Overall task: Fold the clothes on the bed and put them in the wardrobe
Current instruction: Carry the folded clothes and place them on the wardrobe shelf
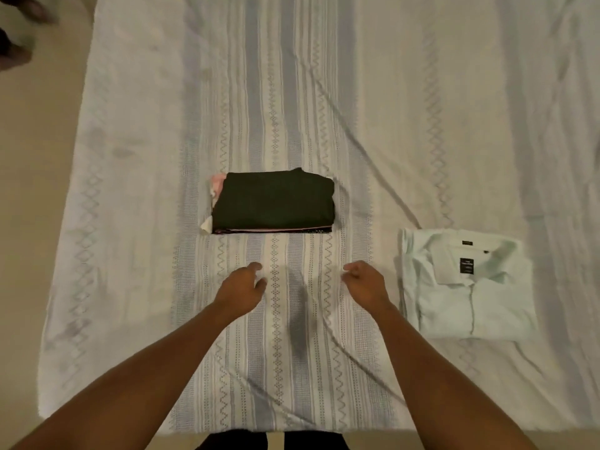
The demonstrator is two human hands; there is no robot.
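Note:
A folded stack of clothes lies in the middle of the bed, a dark green garment on top with pink and white edges showing at its left side. A folded pale mint shirt with a collar and a black label lies at the right. My left hand and my right hand hover side by side just in front of the stack, fingers loosely curled, holding nothing and not touching it.
The bed is covered with a white sheet with blue-grey stripes and zigzag lines, creased on the right. Beige floor runs along the left. Another person's feet show at the top left corner.

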